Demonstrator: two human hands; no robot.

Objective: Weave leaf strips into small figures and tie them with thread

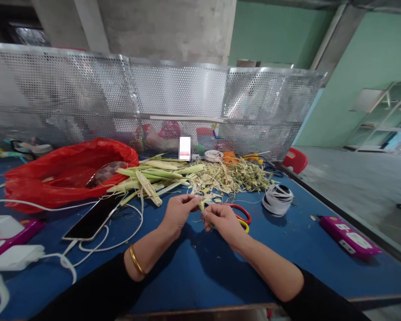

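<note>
Husk braid [201, 206] held above blue surface [173, 276], pinched by fingers of left hand [180, 211] and right hand [223, 220]; plaiting apparently being done. Next move likely calls for firm pinch, tight crossing. Scissors [249, 216] partly hidden beside right hand; space ahead crowded by husk pile [173, 169].

Green wall [361, 67] beside grey concrete [170, 31]

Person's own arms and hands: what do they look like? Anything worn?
Both the left hand and the right hand are ungloved. The left sleeve and right sleeve are plain black and end on the forearms. A gold-coloured bracelet, a slim, smooth, rounded band, circles the left forearm below the sleeve. No bracelet shows on the right.
</note>
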